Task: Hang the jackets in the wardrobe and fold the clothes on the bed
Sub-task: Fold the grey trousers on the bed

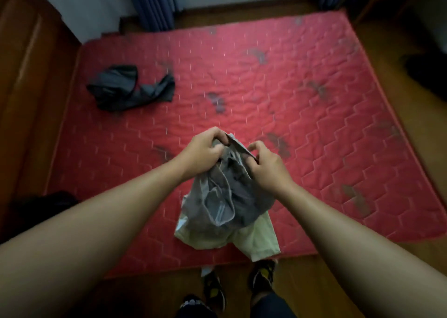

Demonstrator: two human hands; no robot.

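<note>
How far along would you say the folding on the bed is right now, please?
No folded clothes are visible yet. In hand: the left hand and right hand grip the grey garment by its top edge over the mattress. Remaining: the pale garment beneath it and the crumpled dark garment at far left.

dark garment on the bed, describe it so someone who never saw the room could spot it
Start at the red quilted mattress and look to its far left area. The dark garment lies there crumpled and alone. Unlike the grey garment gripped by the left hand and right hand, and the pale cloth beneath it, it is almost black.
</note>
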